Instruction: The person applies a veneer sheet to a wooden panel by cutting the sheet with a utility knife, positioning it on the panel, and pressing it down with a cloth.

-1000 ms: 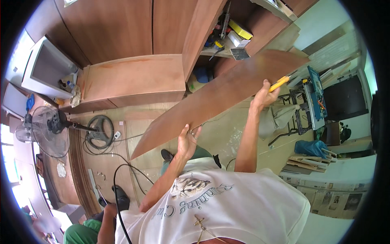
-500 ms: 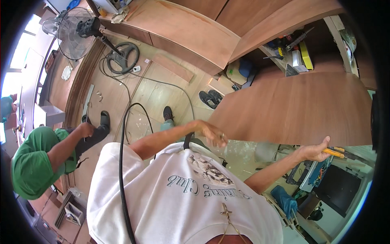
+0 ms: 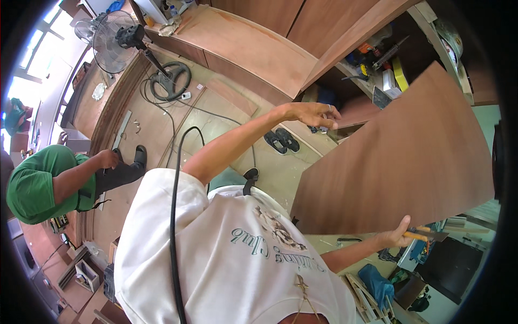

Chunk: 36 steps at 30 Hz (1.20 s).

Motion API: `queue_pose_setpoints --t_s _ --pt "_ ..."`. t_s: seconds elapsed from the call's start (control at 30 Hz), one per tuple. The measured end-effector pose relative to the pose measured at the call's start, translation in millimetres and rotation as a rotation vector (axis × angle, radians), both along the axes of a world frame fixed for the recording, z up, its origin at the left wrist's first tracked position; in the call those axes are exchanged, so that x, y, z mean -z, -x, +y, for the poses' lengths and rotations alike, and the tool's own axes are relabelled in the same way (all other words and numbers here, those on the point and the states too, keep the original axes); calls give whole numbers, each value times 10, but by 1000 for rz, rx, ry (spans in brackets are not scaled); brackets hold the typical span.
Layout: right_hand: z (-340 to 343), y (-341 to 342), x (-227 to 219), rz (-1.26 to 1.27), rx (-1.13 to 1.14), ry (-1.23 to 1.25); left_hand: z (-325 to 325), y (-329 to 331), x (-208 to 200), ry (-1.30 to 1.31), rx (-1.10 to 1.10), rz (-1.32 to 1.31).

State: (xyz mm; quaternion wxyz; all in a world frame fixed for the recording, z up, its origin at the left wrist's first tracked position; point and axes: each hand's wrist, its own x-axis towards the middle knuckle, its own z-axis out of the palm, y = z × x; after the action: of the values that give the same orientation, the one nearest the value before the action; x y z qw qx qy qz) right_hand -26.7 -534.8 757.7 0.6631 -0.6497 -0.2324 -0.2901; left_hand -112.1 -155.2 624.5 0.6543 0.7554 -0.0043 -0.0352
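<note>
One broad brown board (image 3: 399, 167) lies at three o'clock in our view, its surface facing up toward us. Our right hand (image 3: 396, 237), at four o'clock, is closed on its lower edge, thumb uppermost, with a yellow-handled tool (image 3: 418, 232) caught in the same grip; its dark blade points toward the outer edge of our view. Our hands are well apart. Our left hand (image 3: 313, 114), between one and two o'clock, is empty, fingers loosely bent, just beside the board's upper-left edge; we see no clear contact there.

At two o'clock, past the board, an open cabinet (image 3: 350, 46) holds tools, a white box (image 3: 389, 81) and a yellow box (image 3: 400, 74). Below our left hand, black shoes (image 3: 275, 143) sit on the floor. At twelve o'clock we see a wooden bench (image 3: 253, 48), at ten a fan (image 3: 129, 36), and at nine a co-worker (image 3: 43, 186) in green, bent low. A blue bag (image 3: 376, 281) lies between four and five, and a black cable (image 3: 174, 243) crosses our white shirt (image 3: 216, 259) toward seven.
</note>
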Motion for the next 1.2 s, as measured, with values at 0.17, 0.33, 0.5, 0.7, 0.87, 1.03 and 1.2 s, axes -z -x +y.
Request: queue_pose_setpoints --t_s 0.17,0.33,0.5,0.7,0.87,1.03,1.2 --pt "-520 39 96 120 -85 113 -18 -312 133 -32 -266 -127" --pt "-475 -114 215 266 -191 196 284 -27 741 286 -628 -56" --pt "110 -442 266 359 -340 288 415 654 1170 639 -617 137" --pt "1598 -613 218 452 -681 476 727 1439 1847 883 -629 164" --pt "3129 -342 180 390 -784 508 1338 1770 2236 882 -876 192" --pt "4556 -394 200 332 -838 573 2205 2010 2297 861 -945 158" --pt "5998 -410 487 303 -973 740 2996 2366 2546 815 -1081 215"
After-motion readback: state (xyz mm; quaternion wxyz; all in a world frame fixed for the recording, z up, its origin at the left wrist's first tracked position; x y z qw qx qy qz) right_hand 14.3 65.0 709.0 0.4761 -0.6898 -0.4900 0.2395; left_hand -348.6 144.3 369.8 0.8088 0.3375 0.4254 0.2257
